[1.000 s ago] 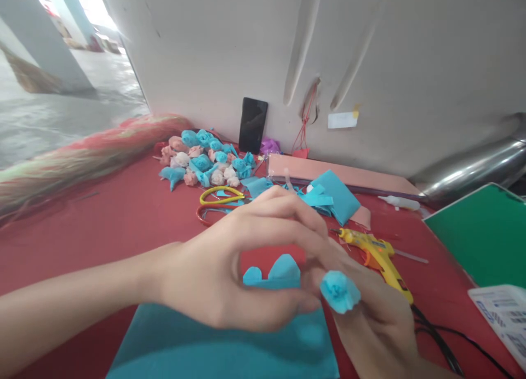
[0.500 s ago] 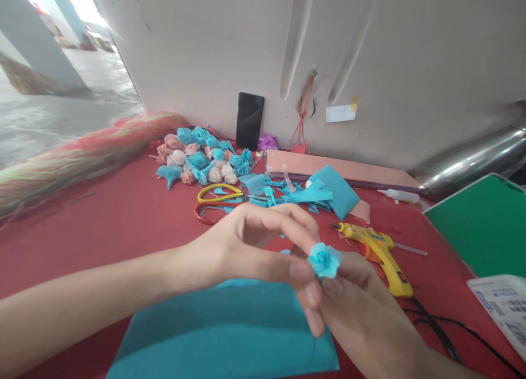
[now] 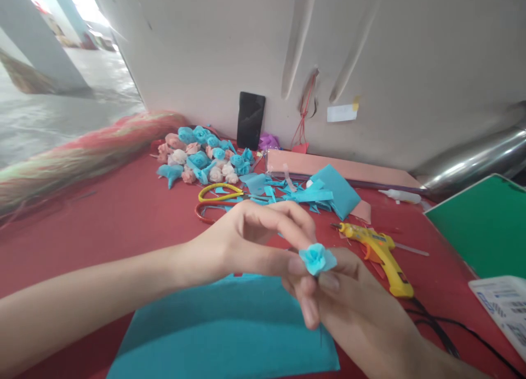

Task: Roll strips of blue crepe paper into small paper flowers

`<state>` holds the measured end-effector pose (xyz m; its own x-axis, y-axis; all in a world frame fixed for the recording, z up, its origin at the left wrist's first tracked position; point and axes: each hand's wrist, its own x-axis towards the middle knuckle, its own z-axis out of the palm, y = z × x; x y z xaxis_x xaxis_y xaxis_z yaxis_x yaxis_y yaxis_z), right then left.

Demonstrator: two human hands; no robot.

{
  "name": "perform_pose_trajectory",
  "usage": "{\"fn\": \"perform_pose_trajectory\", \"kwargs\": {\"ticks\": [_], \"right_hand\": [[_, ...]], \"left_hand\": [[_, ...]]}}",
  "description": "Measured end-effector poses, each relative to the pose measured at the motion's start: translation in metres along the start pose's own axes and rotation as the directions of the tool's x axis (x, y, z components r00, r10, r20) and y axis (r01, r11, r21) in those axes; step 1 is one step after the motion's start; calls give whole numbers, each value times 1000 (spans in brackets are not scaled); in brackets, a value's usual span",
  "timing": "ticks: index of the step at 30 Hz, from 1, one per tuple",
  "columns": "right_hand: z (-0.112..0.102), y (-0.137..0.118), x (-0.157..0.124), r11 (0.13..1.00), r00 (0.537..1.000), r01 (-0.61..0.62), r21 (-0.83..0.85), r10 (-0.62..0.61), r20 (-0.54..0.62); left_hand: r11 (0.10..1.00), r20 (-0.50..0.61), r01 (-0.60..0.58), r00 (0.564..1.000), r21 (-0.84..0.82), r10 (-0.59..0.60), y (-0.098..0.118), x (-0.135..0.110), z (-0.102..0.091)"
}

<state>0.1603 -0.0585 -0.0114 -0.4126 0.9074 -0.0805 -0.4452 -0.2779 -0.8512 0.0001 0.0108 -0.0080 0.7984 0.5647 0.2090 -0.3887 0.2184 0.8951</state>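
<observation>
A small blue paper rose (image 3: pixel 316 258) is pinched between the fingertips of both my hands above a red table (image 3: pixel 123 214). My left hand (image 3: pixel 255 242) reaches in from the left, thumb and fingers closed on the rose. My right hand (image 3: pixel 361 308) comes up from the lower right and grips the rose from below. A large blue felt sheet (image 3: pixel 222 329) lies flat under my hands.
A pile of blue, pink and white paper roses (image 3: pixel 205 157) lies at the back left, by a black phone (image 3: pixel 250 120) leaning on the wall. Yellow scissors (image 3: pixel 219 193), blue scraps (image 3: pixel 324 195), a yellow glue gun (image 3: pixel 380 253) with cable, and a green board (image 3: pixel 485 225) sit nearby.
Both hands have drawn closer together and risen slightly with the rose. The rose went from tilted sideways to facing up, and turned a little in my fingers.
</observation>
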Motion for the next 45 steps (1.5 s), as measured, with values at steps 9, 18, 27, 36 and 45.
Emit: {"fn": "perform_pose_trajectory", "kwargs": {"ticks": [9,18,27,36,45], "right_hand": [[-4,-2,-2,997,999,7,-81,-3,52],[0,-4,-1,990,997,-16,-142,5,-78],[-5,-4,-7,924,975,122,-362,-180,-132],[3,-6,-8,626,821,413,-661,-570,-26],[2,-6,-24,300,715,517,-802,-667,211]], "left_hand": [[984,79,-152,986,94,144,-3,4,-6],[951,171,-230,966,205,196,0,6,-15],[966,132,-184,978,181,161,-1,10,-14],[898,196,-297,950,324,243,1,10,-16],[780,299,-422,902,462,312,5,8,-11]]}}
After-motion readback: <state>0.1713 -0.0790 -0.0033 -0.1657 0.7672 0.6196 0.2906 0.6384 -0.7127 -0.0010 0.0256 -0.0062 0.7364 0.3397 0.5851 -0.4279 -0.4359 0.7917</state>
